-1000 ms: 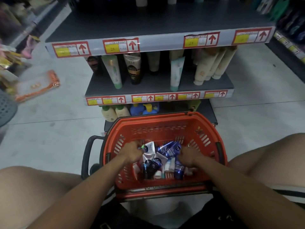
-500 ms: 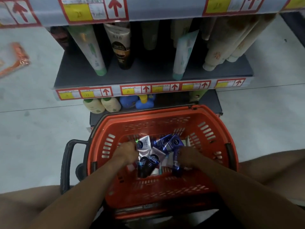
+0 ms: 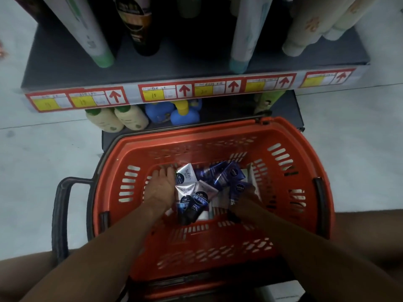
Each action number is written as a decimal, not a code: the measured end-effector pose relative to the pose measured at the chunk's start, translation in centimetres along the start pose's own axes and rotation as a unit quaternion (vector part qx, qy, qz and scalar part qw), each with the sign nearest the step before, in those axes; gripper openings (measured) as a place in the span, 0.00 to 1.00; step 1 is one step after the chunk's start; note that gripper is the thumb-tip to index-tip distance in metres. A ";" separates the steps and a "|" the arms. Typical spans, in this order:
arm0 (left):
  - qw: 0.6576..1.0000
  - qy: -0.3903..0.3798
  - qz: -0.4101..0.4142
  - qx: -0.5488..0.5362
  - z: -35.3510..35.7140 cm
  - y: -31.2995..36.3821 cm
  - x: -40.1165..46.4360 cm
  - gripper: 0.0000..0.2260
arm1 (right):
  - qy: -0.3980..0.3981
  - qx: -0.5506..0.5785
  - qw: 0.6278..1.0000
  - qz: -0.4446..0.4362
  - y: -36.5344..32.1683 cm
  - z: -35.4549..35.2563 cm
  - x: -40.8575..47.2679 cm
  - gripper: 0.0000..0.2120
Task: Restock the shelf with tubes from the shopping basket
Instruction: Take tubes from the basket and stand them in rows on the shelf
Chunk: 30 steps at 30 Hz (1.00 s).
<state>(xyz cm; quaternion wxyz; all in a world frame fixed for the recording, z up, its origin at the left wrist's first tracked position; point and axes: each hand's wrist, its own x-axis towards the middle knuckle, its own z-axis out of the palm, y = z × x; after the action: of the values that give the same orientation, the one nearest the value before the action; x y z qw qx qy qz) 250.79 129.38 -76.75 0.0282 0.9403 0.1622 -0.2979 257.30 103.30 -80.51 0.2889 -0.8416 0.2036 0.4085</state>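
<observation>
An orange shopping basket (image 3: 218, 136) stands on the floor in front of me. In its middle lies a pile of silver tubes (image 3: 186, 176) and dark blue tubes (image 3: 218, 175). My left hand (image 3: 162, 188) is inside the basket at the left of the pile, fingers stretched out flat against the silver tubes. My right hand (image 3: 248, 197), partly in shadow, is curled around the lower end of a blue tube (image 3: 237, 188) at the right of the pile. Beyond the basket runs the dark shelf (image 3: 65, 68), with red and yellow price labels (image 3: 152, 94) along its edge.
On that shelf stand tall tubes: a green-capped one (image 3: 87, 33), a dark one (image 3: 139, 25), a teal-capped one (image 3: 244, 40) and cream ones (image 3: 309, 29). Below it are cream bottles (image 3: 117, 120) and blue bottles (image 3: 174, 114). The basket's black handle (image 3: 63, 205) sticks out to the left over pale floor.
The camera has dropped and moved closer, so the basket and lower shelf fill the view. Both hands stay in the pile; the left hand's fingers have stretched out along the silver tubes.
</observation>
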 end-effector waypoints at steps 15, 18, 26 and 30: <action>0.997 -0.045 -0.058 -0.029 -1.4 -0.4 -0.2 0.22 | 0.001 -0.158 0.987 0.011 -1.3 -1.3 -0.1 0.51; 0.996 -0.031 -0.064 -0.047 -2.7 -0.7 -1.5 0.25 | -0.004 -0.145 0.989 -0.035 -1.7 -2.3 -1.3 0.49; 0.991 0.035 -0.064 -0.110 -8.6 -0.7 -6.3 0.27 | 0.046 -0.130 0.972 -0.191 -4.7 -6.4 -6.4 0.42; 0.985 0.057 -0.079 -0.142 -11.0 -0.6 -9.9 0.27 | 0.064 -0.084 0.963 -0.246 -7.4 -8.7 -12.3 0.34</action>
<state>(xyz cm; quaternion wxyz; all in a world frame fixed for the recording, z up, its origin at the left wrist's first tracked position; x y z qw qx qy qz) 249.06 128.70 -62.10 0.1282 0.9264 0.2783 -0.2188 259.38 104.48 -63.86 0.2951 -0.9113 -0.0270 0.2858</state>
